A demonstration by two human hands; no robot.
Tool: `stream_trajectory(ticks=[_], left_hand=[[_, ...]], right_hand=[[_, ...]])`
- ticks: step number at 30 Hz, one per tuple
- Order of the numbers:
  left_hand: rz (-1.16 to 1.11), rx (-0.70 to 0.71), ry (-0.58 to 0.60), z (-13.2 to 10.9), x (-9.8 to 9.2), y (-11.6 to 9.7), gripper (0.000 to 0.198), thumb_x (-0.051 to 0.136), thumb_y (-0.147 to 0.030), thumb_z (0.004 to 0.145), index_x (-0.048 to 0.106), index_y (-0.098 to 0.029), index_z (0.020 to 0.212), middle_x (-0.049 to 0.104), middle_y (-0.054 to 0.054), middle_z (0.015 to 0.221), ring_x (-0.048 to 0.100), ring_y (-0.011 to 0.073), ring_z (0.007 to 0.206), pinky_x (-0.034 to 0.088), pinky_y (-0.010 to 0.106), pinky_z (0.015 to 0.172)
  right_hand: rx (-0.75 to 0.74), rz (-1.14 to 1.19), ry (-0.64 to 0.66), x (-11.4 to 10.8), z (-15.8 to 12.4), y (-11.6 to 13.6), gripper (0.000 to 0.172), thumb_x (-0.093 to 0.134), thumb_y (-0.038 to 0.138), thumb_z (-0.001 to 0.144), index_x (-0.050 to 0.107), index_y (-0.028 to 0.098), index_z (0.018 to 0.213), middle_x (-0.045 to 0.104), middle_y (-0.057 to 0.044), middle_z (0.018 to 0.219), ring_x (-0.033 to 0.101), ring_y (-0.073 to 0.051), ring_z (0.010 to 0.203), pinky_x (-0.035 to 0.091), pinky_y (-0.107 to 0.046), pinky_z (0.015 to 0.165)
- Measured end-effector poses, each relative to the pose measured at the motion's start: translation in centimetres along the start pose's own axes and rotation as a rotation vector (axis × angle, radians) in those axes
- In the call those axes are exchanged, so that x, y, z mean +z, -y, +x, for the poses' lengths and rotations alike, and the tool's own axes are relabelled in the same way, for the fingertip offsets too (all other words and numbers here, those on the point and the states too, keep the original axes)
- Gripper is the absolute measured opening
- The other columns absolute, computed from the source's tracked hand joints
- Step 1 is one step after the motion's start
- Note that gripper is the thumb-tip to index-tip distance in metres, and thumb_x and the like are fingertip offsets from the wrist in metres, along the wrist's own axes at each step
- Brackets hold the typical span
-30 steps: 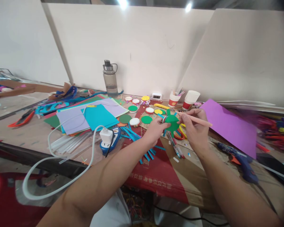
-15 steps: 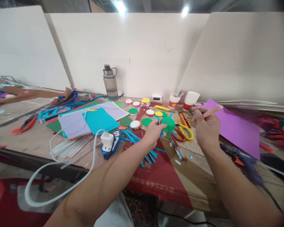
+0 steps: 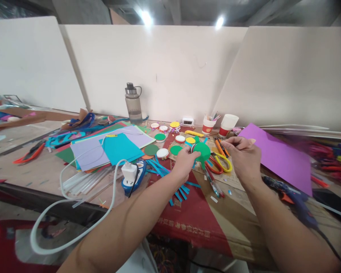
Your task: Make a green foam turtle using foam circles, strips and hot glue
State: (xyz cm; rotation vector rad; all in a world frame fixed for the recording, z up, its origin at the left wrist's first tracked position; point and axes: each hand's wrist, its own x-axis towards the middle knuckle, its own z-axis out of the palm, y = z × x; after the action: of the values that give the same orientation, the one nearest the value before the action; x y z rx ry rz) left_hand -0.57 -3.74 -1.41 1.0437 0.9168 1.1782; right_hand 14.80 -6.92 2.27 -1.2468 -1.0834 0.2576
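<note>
My left hand (image 3: 184,163) pinches the edge of a green paper disc (image 3: 202,151) with a short green tab hanging below it. A pale rim shows at the disc's left side, mostly behind my fingers. To its right, my right hand (image 3: 246,155) is closed, with thumb and fingertips pressed together; I cannot make out anything between them. Beside that hand lie orange-and-black craft knives (image 3: 221,147) and scissors with red and yellow handles (image 3: 224,163). Blue paper strips (image 3: 159,167) are under and around my left wrist. Several round lids lie behind, including a white one (image 3: 162,153).
Coloured paper sheets (image 3: 122,148) and a blue power strip (image 3: 139,176) with a white cable lie at left. A water bottle (image 3: 133,104) and paper cups (image 3: 208,125) stand at the back. At right are a purple sheet (image 3: 284,159) and a glue gun (image 3: 298,203).
My right hand has turned, its extended finger drawing in to a pinch beside the craft knives. My left hand keeps the green disc in nearly the same place. The view has tipped slightly upward.
</note>
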Motion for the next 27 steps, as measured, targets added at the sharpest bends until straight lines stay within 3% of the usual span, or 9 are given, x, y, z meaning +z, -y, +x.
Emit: stream_trajectory(ticks=[9, 15, 19, 27], left_hand=[[-0.047, -0.002, 0.015, 0.1, 0.0, 0.1, 0.014, 0.067, -0.025, 0.064, 0.060, -0.017, 0.074, 0.059, -0.001, 0.071, 0.050, 0.0103, 0.062, 0.038, 0.024, 0.059], [-0.054, 0.005, 0.010, 0.1, -0.1, 0.1, 0.014, 0.067, -0.024, 0.063, 0.058, -0.017, 0.071, 0.058, -0.002, 0.070, 0.051, 0.0101, 0.062, 0.040, 0.024, 0.060], [-0.063, 0.008, 0.005, 0.0, 0.0, -0.1, 0.013, 0.066, -0.023, 0.063, 0.058, -0.017, 0.071, 0.059, -0.002, 0.070, 0.051, 0.0103, 0.061, 0.041, 0.024, 0.060], [-0.058, 0.008, -0.031, 0.2, -0.3, -0.1, 0.014, 0.067, -0.022, 0.063, 0.055, -0.018, 0.068, 0.057, -0.003, 0.067, 0.050, 0.0096, 0.060, 0.040, 0.023, 0.059]], right_hand=[[-0.042, -0.057, 0.049, 0.0, 0.1, -0.2, 0.019, 0.069, 0.034, 0.073, 0.063, 0.021, 0.060, 0.071, -0.005, 0.079, 0.062, -0.018, 0.072, 0.051, -0.031, 0.062], [0.058, -0.002, 0.027, 0.3, 0.1, 0.3, 0.010, 0.067, 0.025, 0.068, 0.062, 0.020, 0.061, 0.067, -0.003, 0.078, 0.061, -0.017, 0.073, 0.051, -0.032, 0.067], [0.114, 0.002, 0.031, 0.4, -0.1, 0.9, 0.013, 0.066, 0.021, 0.067, 0.057, 0.021, 0.058, 0.066, -0.002, 0.076, 0.060, -0.017, 0.073, 0.050, -0.032, 0.069], [0.052, -0.019, 0.049, 0.0, 0.1, -0.2, 0.007, 0.060, 0.021, 0.070, 0.062, 0.020, 0.063, 0.068, -0.002, 0.079, 0.058, -0.016, 0.071, 0.046, -0.031, 0.066]])
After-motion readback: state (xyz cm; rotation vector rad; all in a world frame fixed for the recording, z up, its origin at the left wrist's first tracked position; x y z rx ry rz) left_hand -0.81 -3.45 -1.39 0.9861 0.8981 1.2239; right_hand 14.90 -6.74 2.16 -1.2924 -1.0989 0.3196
